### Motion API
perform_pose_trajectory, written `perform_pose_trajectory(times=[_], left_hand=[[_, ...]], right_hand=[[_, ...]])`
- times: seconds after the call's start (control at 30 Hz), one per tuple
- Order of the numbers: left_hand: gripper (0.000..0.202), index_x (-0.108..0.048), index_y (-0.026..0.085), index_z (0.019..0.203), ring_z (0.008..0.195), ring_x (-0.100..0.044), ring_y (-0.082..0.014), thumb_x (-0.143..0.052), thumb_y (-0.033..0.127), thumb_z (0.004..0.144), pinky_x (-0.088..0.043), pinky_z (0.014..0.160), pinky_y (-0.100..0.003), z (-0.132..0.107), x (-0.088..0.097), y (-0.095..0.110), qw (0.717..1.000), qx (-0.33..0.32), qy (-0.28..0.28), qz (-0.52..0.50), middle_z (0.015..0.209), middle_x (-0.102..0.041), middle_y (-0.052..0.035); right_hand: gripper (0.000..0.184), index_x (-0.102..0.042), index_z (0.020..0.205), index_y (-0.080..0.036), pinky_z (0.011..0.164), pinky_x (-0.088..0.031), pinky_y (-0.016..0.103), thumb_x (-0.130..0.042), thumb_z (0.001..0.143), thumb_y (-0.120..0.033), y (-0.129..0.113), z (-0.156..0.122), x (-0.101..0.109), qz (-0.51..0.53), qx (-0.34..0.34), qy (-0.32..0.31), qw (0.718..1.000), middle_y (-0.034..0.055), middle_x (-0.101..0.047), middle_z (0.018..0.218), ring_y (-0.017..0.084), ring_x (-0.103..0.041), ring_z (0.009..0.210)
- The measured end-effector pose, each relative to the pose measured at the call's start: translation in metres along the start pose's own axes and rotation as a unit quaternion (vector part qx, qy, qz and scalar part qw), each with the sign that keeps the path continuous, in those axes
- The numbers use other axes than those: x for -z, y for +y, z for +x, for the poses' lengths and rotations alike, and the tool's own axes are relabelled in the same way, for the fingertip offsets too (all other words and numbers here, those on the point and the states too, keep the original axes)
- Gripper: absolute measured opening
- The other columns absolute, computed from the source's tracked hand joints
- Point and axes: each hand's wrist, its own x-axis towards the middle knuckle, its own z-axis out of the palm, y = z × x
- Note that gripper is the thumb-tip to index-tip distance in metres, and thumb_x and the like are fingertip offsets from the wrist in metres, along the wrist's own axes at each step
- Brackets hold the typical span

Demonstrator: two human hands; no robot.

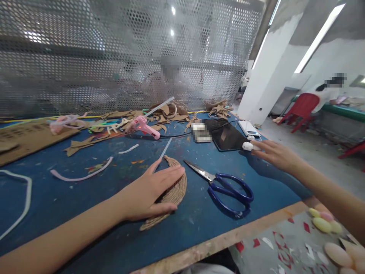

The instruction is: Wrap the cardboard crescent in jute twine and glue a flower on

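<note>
On the blue table (85,213), the left hand (148,194) is pressing flat, fingers spread, on a crescent of coiled brown rope (173,192); the right hand (275,154) is pinching a small white object (247,146).

The left hand (151,192) hides much of the rope-wound piece (173,190).

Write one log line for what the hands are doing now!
left hand: flat on woven piece | right hand: reaching, fingers at white object | scissors: on table, between hands
</note>
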Motion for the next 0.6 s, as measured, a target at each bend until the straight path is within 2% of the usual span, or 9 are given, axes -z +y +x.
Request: perform_pose_trajectory(times=[0.07,0.13,0.27,0.33,0.47,0.6], left_hand=[[0.073,-0.022,0.016,0.148,0.141,-0.029,-0.0288,-0.043,0.057,0.091,-0.002,0.116,-0.057,0.001,0.001,0.000,1.000,0.007,-0.008,-0.007,0.152,-0.033,-0.0151],[0.074,-0.022,0.016,0.148,0.141,-0.029,-0.0290,-0.043,0.057,0.090,-0.002,0.115,-0.057,0.001,0.001,0.000,1.000,0.013,-0.014,-0.012,0.152,-0.032,-0.0153],[0.074,-0.021,0.016,0.148,0.141,-0.029,-0.0287,-0.043,0.057,0.091,-0.002,0.115,-0.058,0.001,0.000,0.000,1.000,0.013,-0.016,-0.016,0.152,-0.032,-0.0156],[0.074,-0.020,0.016,0.148,0.141,-0.029,-0.0284,-0.043,0.057,0.091,-0.002,0.115,-0.058,0.001,-0.001,-0.001,1.000,0.010,-0.014,-0.015,0.152,-0.032,-0.0158],[0.072,-0.019,0.019,0.149,0.141,-0.030,-0.0270,-0.043,0.055,0.092,-0.002,0.116,-0.056,0.001,-0.002,-0.002,1.000,0.006,-0.001,-0.018,0.152,-0.032,-0.0146],[0.072,-0.020,0.020,0.149,0.141,-0.030,-0.0280,-0.045,0.055,0.091,-0.007,0.116,-0.057,0.000,-0.003,-0.004,0.999,0.014,-0.007,-0.036,0.152,-0.032,-0.0132]], right_hand=[[0.027,-0.068,0.094,-0.020,0.086,-0.051,0.043,-0.041,0.094,-0.016,-0.001,0.006,-0.001,-0.027,0.029,0.016,0.999,0.0112,-0.065,0.119,0.027,-0.061,0.104],[0.023,-0.068,0.094,-0.019,0.091,-0.050,0.043,-0.045,0.094,-0.019,0.000,0.012,-0.004,-0.015,0.028,0.011,0.999,0.0123,-0.063,0.122,0.027,-0.060,0.108],[0.029,-0.069,0.102,-0.017,0.093,-0.051,0.046,-0.042,0.093,-0.024,0.008,0.019,-0.009,0.034,0.002,-0.052,0.998,0.0136,-0.058,0.130,0.027,-0.061,0.109],[0.032,-0.071,0.097,-0.017,0.091,-0.052,0.047,-0.039,0.093,-0.022,0.014,0.021,-0.010,0.046,-0.010,-0.069,0.996,0.0123,-0.058,0.130,0.029,-0.063,0.107],[0.034,-0.071,0.082,-0.020,0.086,-0.054,0.044,-0.039,0.093,-0.025,0.018,0.030,-0.010,0.041,-0.024,-0.060,0.997,0.0114,-0.064,0.120,0.027,-0.067,0.097],[0.032,-0.069,0.084,-0.018,0.079,-0.054,0.042,-0.040,0.095,-0.025,0.009,0.051,-0.017,0.016,-0.050,-0.033,0.998,0.0123,-0.065,0.116,0.025,-0.069,0.086]])
